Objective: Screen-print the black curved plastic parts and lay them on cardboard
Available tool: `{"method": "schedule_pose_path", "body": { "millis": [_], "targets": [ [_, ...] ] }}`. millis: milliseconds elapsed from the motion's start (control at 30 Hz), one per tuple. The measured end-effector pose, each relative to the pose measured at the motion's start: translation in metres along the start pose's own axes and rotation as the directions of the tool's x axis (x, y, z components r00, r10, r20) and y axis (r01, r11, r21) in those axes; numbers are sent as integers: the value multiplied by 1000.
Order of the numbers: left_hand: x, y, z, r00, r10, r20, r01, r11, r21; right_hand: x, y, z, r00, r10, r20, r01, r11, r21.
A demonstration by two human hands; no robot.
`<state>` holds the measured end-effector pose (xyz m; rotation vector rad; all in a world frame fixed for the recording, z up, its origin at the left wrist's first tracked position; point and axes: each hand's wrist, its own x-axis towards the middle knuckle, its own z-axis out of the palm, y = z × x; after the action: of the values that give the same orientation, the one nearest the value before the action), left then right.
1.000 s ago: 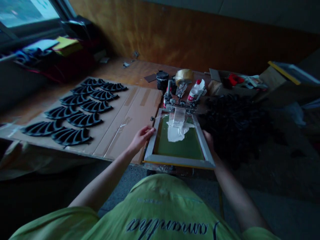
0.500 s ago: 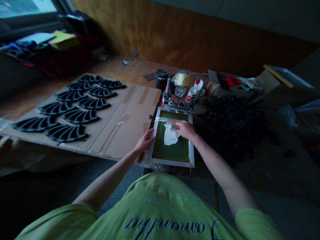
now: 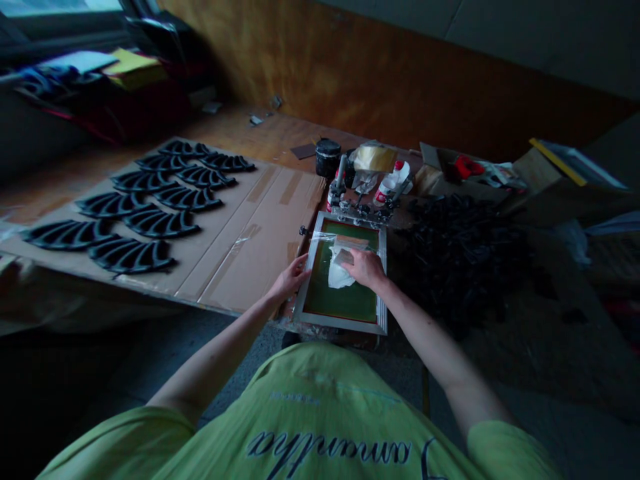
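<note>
Overall exposure is dim, with a cool blue-green cast. The main light source is the window (image 3: 60,7) at the upper left, which is overexposed to a pale patch with no outside detail. The wooden wall (image 3: 350,73) and counter (image 3: 260,137) catch soft, warm light, with no hard cast shadows. The floor (image 3: 95,380) at the lower left falls to near black. The black pile (image 3: 465,260) at the right reads as a dark mass with few separate edges. The plastic film (image 3: 325,237) on the screen frame (image 3: 340,321) shows faint glare. Wide-angle distortion bends lines toward the picture edges. Fine detail is slightly soft throughout, and motion blur is slight.
</note>
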<state>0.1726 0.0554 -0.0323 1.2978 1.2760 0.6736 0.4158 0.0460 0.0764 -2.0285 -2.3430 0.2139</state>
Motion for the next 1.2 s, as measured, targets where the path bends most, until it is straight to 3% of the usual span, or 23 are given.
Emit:
{"method": "schedule_pose_path", "body": {
  "millis": [133, 267, 433, 533, 700, 867, 933, 1033, 1100, 1200],
  "targets": [
    [-1, 1, 1, 1000, -4, 17, 4, 1000, -31, 12, 4, 8, 991, -108, -73, 108, 994, 0],
    [-3, 2, 2, 1000, 8, -9, -8, 1000, -22, -4, 10, 23, 967, -240, -90, 240, 971, -15],
    [-7, 7, 3, 999, 0, -44, -1, 1000, -13, -37, 27, 21, 873, -486, -43, 487, 873, 22],
    [-8, 10, 4, 996, -16, -85, 14, 1000, -17, -35, 36, 11, 842, -540, 6, 539, 840, 59],
    [-7, 9, 6, 996, -15, -90, 12, 999, -32, -23, 30, 21, 909, -386, -156, 391, 920, 1],
    [-5, 4, 8, 999, -17, -27, 14, 995, -96, -43, 27, 37, 874, -467, -135, 473, 881, 10],
    [-5, 4, 7, 1000, -20, -22, 18, 994, -107, -38, 28, 29, 883, -451, -126, 460, 886, 53],
    [-8, 12, 3, 999, -17, -29, 14, 995, -100, -7, 26, 6, 941, -286, -181, 312, 940, 141],
    [-13, 26, -2, 1000, -14, -10, 12, 993, -120, 18, 31, -12, 961, -146, -237, 196, 959, 203],
    [-21, 61, -8, 999, 32, -27, -36, 982, -186, 38, 62, -35, 937, 7, -349, 101, 952, 290]
  ]
}}
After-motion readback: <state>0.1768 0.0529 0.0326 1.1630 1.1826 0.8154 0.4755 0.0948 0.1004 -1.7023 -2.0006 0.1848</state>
